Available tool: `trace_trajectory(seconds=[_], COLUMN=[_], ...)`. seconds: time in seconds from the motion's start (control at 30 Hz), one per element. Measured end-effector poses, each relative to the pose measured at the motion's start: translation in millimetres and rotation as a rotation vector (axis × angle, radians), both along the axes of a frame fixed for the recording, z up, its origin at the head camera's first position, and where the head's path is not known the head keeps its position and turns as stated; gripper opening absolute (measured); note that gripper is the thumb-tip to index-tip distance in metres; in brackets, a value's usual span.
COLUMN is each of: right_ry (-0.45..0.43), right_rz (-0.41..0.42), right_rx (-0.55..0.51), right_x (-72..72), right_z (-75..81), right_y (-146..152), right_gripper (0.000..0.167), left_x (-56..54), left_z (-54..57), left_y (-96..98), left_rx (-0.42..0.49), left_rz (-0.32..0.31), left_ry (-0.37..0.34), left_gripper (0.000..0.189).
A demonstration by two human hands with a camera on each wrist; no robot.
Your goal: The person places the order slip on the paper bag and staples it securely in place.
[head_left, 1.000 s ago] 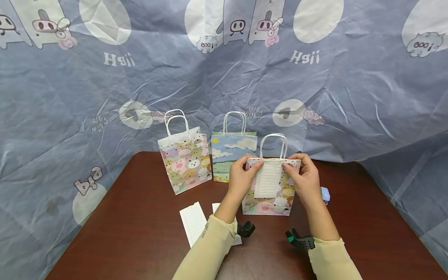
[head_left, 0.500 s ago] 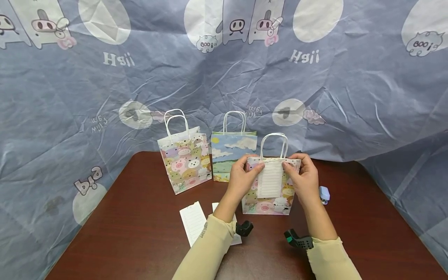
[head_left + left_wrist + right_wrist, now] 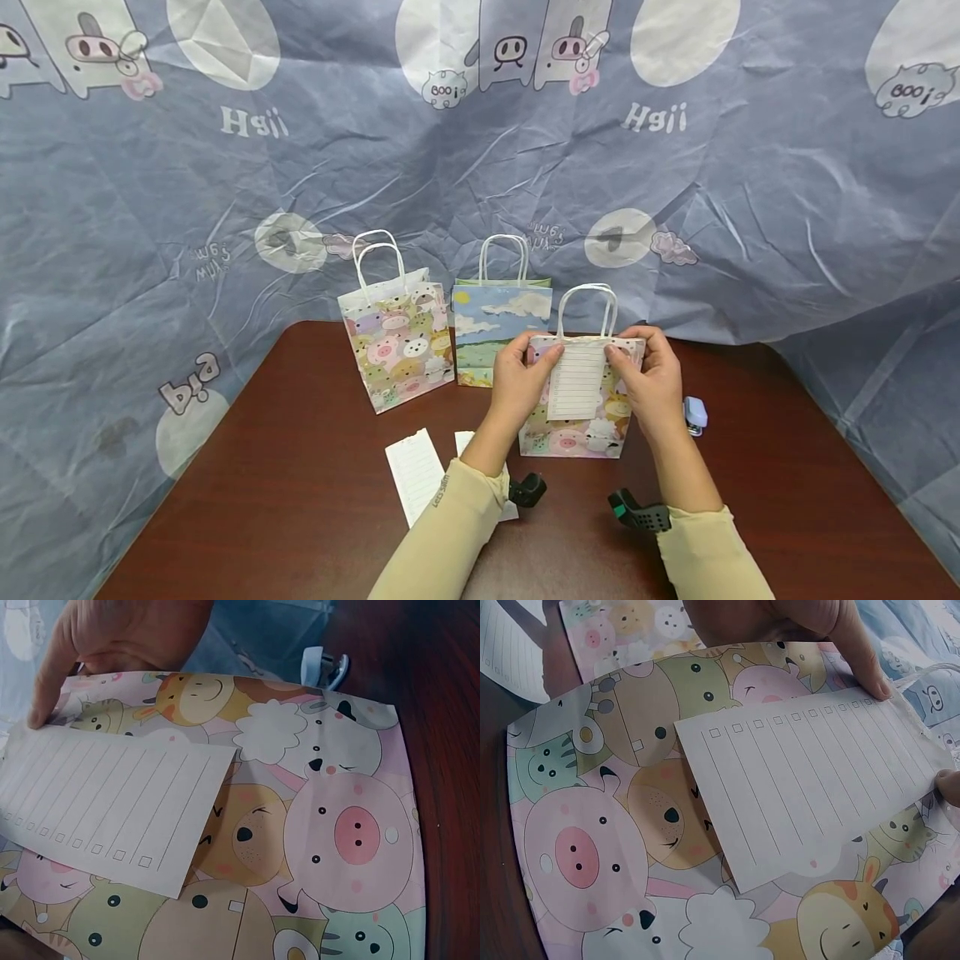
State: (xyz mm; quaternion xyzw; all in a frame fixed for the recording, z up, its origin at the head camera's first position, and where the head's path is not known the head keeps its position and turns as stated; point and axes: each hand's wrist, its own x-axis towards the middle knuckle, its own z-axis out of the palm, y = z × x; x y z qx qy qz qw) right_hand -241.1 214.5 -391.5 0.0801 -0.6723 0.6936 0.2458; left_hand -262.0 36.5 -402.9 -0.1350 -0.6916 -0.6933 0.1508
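A lined checklist sheet (image 3: 576,387) lies against the front of a paper gift bag (image 3: 570,443) printed with cartoon animals, its top at the bag's upper edge. My left hand (image 3: 517,379) pinches the sheet's upper left corner and the bag's rim, thumb in front. On the other side, my right hand (image 3: 651,379) does the same at the upper right corner. The fingers behind the rim are mostly hidden. In the left wrist view, the sheet's lower end (image 3: 142,802) stands slightly off the bag. White twisted handles (image 3: 588,290) rise above the rim.
Another animal-print bag (image 3: 397,350) and a blue landscape bag (image 3: 501,321) stand at the back left. Loose lined sheets (image 3: 415,475) lie near my left forearm, one partly covered by it. A small light-blue stapler (image 3: 695,415) sits right of my right hand.
The sheet's lower end swung slightly right, then back left, with my left thumb shifting a little along with it. Both hands stay at the bag's rim.
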Motion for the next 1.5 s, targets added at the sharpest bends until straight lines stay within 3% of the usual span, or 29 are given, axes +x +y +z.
trace_trajectory(seconds=[0.13,0.23,0.37,0.47,0.57,0.67,0.77,0.87,1.03,1.37,1.5], right_ry=[-0.008,0.034,0.112,0.111,0.065,-0.008,-0.102,-0.217,-0.345,-0.425,-0.481], right_rz=[0.032,0.076,0.121,0.121,0.112,0.109,0.083,0.021,-0.012,0.014,0.050], right_rx=[-0.011,-0.032,-0.044,-0.045,-0.037,-0.008,0.085,0.273,0.546,0.749,0.769], right_x=[1.7,1.6,-1.9,-4.4,-5.7,-6.0,-4.6,-1.7,4.0,10.5,10.4], right_z=[1.4,4.1,11.1,13.5,5.1,-14.0,-35.5,-52.4,-67.6,-81.0,-80.4], right_y=[4.8,15.2,40.0,65.6,94.0,119.2,139.2,154.8,174.4,189.2,187.7], right_gripper=[0.020,0.019,0.020,0.023,0.026,0.028,0.034,0.040,0.049,0.063,0.068], left_x=[1.7,2.4,1.7,1.6,1.0,0.7,1.4,1.9,1.3,0.5,1.6], left_z=[-0.7,-1.5,-1.0,0.5,0.8,0.0,-0.6,-0.8,-0.7,0.3,0.4], left_y=[1.3,2.2,2.0,0.9,0.1,-1.1,-2.1,-2.2,-0.9,1.0,0.0], left_rx=[0.016,0.000,-0.011,0.001,0.002,-0.004,-0.015,-0.022,-0.016,-0.003,-0.008], left_rz=[-0.007,-0.005,0.002,0.000,-0.006,-0.008,-0.004,-0.006,-0.009,-0.010,-0.007], left_ry=[-0.008,-0.007,-0.003,-0.005,-0.011,-0.009,-0.003,-0.003,-0.008,-0.004,-0.005], left_gripper=[0.017,0.017,0.017,0.016,0.017,0.017,0.015,0.015,0.016,0.017,0.016])
